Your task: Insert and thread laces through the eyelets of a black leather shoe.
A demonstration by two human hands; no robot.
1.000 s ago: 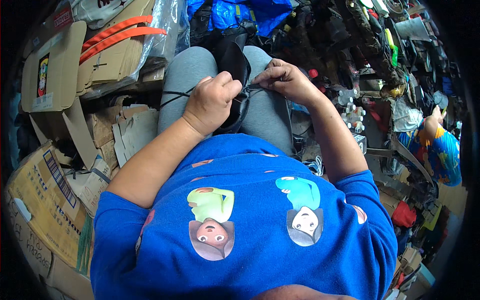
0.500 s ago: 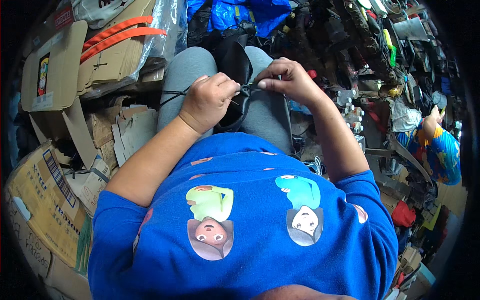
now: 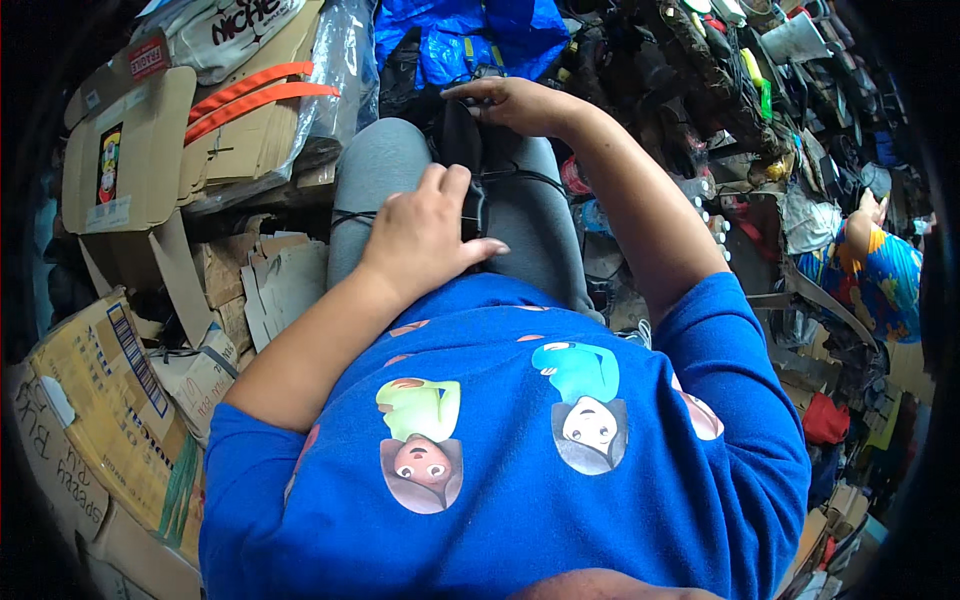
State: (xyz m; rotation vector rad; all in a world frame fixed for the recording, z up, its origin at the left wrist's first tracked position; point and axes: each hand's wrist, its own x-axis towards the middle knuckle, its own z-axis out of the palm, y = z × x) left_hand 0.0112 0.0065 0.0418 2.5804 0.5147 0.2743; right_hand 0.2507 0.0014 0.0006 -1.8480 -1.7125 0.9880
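Observation:
Between my thighs stands a glossy black piece (image 3: pixel 472 208) that looks like leather, perhaps part of a shoe; its kind is not clear. My left hand (image 3: pixel 425 228) lies over its near left side, thumb stretched to the right and fingers apart. A black cord (image 3: pixel 355 216) crosses my left thigh beside that hand, and another black cord (image 3: pixel 535 177) lies over my right thigh. My right hand (image 3: pixel 515 103) is at the far end of the black piece, its fingers stretched to the left. Whether its fingertips touch the piece cannot be made out.
Flattened cardboard boxes (image 3: pixel 140 170) with two orange strips (image 3: pixel 255 82) are stacked at left. A blue plastic sheet (image 3: pixel 460 40) lies ahead. Cluttered odds and ends, including a white cup (image 3: pixel 795 40), fill the right side. Another person's patterned clothing (image 3: pixel 885 285) shows far right.
My hands have parted from the cord in the middle. The right hand has moved away to the far end; the left hand has opened and come down over the black piece.

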